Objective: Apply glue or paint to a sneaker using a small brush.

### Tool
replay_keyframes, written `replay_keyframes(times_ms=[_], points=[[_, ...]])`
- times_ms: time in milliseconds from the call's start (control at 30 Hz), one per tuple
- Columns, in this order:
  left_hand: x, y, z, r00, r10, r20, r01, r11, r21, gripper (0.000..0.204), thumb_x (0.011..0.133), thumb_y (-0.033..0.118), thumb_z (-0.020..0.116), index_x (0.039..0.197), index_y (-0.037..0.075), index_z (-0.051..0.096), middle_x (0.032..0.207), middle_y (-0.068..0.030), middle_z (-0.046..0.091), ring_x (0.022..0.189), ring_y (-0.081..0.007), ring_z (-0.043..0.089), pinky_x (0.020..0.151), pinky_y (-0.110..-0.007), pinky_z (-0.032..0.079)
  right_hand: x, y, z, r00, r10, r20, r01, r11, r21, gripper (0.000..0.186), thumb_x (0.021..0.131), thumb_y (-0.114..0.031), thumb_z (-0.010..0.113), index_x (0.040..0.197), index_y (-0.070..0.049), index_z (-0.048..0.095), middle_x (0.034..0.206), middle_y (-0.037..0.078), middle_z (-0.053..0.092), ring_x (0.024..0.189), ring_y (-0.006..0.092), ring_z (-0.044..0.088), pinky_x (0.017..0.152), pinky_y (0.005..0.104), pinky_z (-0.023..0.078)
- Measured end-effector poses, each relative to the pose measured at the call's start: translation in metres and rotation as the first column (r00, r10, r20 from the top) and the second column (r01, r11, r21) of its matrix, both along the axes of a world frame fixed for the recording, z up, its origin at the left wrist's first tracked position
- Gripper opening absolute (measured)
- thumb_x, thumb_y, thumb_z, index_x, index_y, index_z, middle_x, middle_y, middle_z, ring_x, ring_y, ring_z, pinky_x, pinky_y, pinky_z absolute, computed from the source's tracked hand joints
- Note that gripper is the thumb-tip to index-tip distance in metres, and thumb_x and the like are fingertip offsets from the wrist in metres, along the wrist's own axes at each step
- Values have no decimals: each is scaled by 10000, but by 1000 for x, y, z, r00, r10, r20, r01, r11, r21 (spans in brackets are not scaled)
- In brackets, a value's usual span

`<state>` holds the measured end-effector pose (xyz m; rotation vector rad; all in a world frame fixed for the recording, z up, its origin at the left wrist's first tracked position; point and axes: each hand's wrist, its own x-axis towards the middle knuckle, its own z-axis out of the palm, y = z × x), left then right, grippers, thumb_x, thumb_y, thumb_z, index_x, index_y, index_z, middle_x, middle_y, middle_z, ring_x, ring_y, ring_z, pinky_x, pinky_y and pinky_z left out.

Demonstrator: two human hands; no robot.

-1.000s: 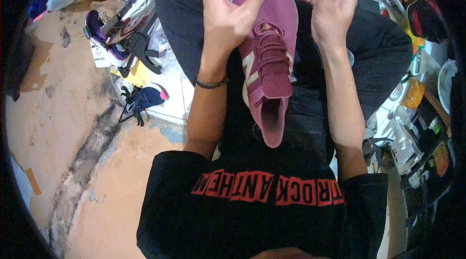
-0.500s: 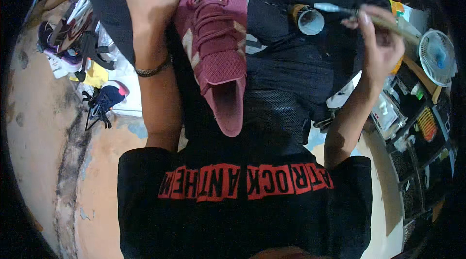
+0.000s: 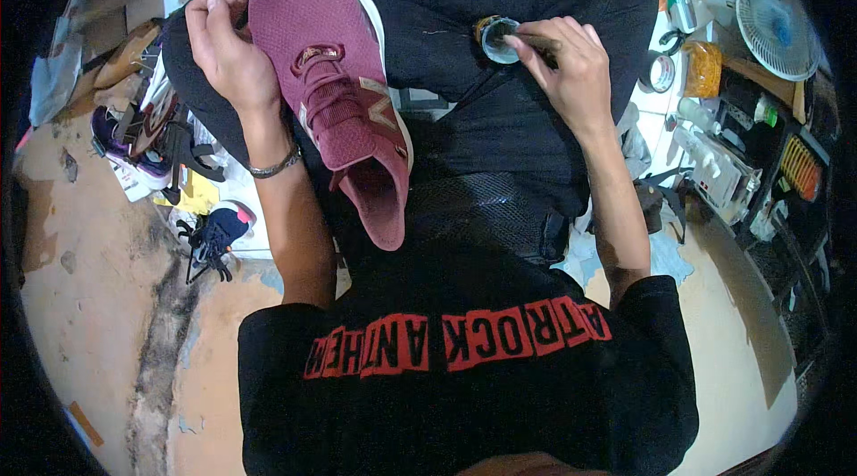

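A maroon lace-up sneaker (image 3: 308,29) with a white sole edge leans over my left thigh, its toe pointing away from me and its heel toward my body. My left hand (image 3: 230,56) is at its left side with fingers curled, holding the shoe; some fingertips are hidden. On my dark trousers stands a small round cup (image 3: 490,51), pale inside. My right hand (image 3: 571,65) is over the cup's right rim, fingers pinched around a thin brush. Its tip is down in the cup, and most of its handle is hidden by my hand.
To the left lie several shoes, including a dark one with laces (image 3: 214,235). At the right are a white fan (image 3: 777,25), a tape roll (image 3: 659,72), an amber pouch (image 3: 702,70) and a dark rack holding an orange brush (image 3: 803,168).
My right hand has moved left with the brush, from the air right of the cup into it. The sneaker has tilted toe-leftward, and the whole view has shifted, showing more of its toe.
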<state>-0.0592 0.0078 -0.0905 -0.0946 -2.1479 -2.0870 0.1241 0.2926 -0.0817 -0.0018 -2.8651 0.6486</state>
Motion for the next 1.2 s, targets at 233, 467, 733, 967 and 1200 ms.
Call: replay_keyframes(times_ms=[233,467,733,967,1200], points=[[-3,-1,-7,998,-70,4,70,996,55,190,1049,141,422,983,-3,528,921,-126,652,882,-210,663,833,-304,506,-2,1,-5,999,43,-9,-43,998,49,149,833,-189,787,878,-75,702,808,15,689,719,167,610,650,315,409],[-1,-2,-6,998,-57,30,54,996,78,216,1055,181,420,993,8,534,942,-137,706,842,-162,665,775,-263,504,0,-4,24,988,-99,-115,85,989,-125,145,859,-156,775,841,-43,686,806,52,700,651,166,646,593,287,475],[3,0,-2,994,-61,85,50,991,123,210,1058,178,417,980,20,531,923,-116,714,780,-114,648,696,-226,499,2,-9,27,923,-378,-74,333,881,-336,218,851,-168,808,778,-25,662,634,74,648,520,118,618,502,265,476],[-4,-6,-4,999,-38,-35,30,977,-210,266,1048,93,422,916,-46,605,904,-43,595,835,-132,583,816,-277,479,3,5,9,875,-468,122,463,737,-493,245,896,-171,773,754,0,670,603,10,618,516,47,573,454,219,417],[6,3,-1,999,-54,6,54,999,4,337,1031,207,594,744,33,575,754,57,564,711,-11,433,639,-191,357,-1,5,61,892,-378,250,267,-8,-964,382,1035,-305,549,714,-105,494,500,11,454,350,126,429,355,268,361]])
